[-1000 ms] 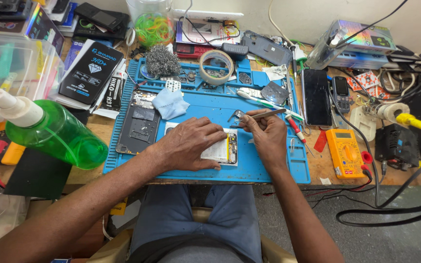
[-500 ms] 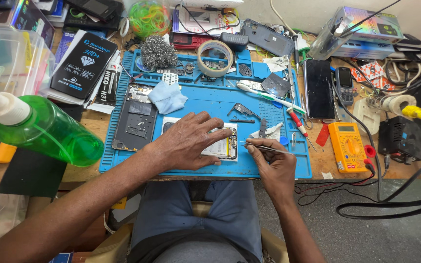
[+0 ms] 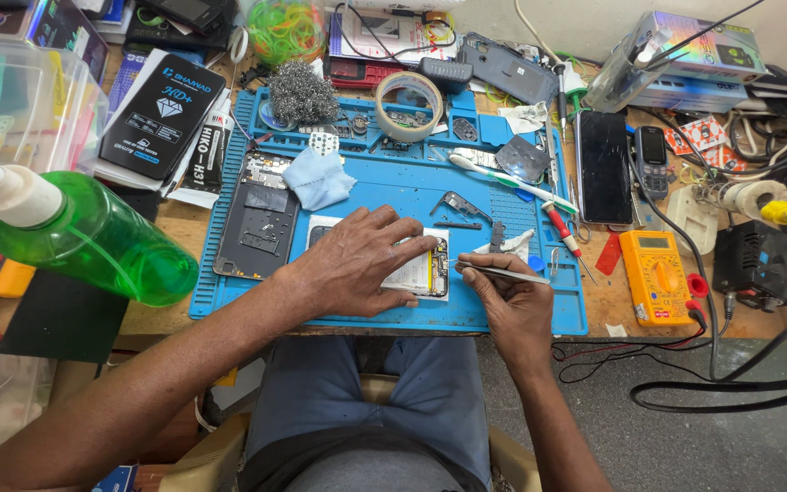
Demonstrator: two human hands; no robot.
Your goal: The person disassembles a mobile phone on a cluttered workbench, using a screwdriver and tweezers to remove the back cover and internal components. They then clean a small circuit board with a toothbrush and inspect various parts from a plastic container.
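Head view: two hands at an opened phone on a blue work mat

The left hand [image 3: 357, 264] lies flat, fingers spread, pressing down on the opened phone [image 3: 416, 273], which sits on the blue mat [image 3: 503, 310] at the front edge of the bench. The right hand [image 3: 512, 305], just beside the phone's right edge, is pinched shut on tweezers [image 3: 501, 271], tips at the phone's edge. Beyond the grip lie a red-handled screwdriver [image 3: 559, 228] and a tape roll [image 3: 412, 102]; a yellow meter [image 3: 656, 275] stands further right

Opened phone [image 3: 425, 273]: on mat [image 3: 503, 310], under left fingers [image 3: 403, 239]. Tweezers [image 3: 503, 272]: in right fingers [image 3: 477, 271], just right of phone. Cloth [image 3: 318, 178], tape roll [image 3: 412, 93]: behind fingers. Multimeter [image 3: 653, 276]: right, on counter [image 3: 612, 314].
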